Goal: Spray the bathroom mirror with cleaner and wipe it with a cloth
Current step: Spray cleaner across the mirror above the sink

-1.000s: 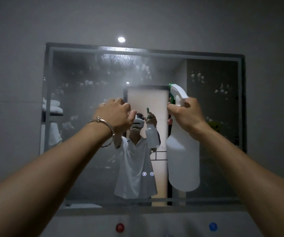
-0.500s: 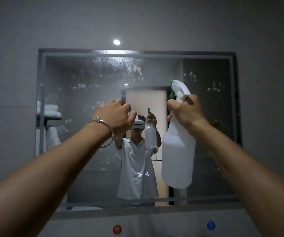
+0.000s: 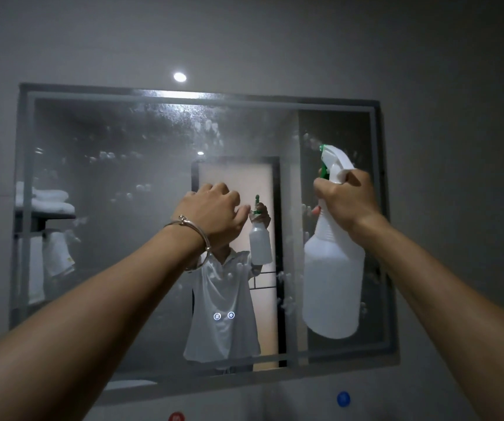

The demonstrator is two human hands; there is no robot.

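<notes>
White plastic under the right hand's [image 3: 348, 205] fingers [image 3: 325, 189], which are curled round the spray bottle [image 3: 332, 284] neck, right of centre. Left hand [image 3: 211, 214] mid-frame: fingers curled, palm hidden from me — contents, cannot tell. Bracelet [image 3: 190, 226] on that wrist. Mirror [image 3: 108, 147] behind both, fills mid-frame — mist and droplets across its top.

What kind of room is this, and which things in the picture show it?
Most likely a bathroom. A framed wall mirror, spotted with spray, hangs on a plain grey wall; reflected in it are folded white towels on a shelf and another towel hanging below. The right hand holds a spray bottle.
</notes>
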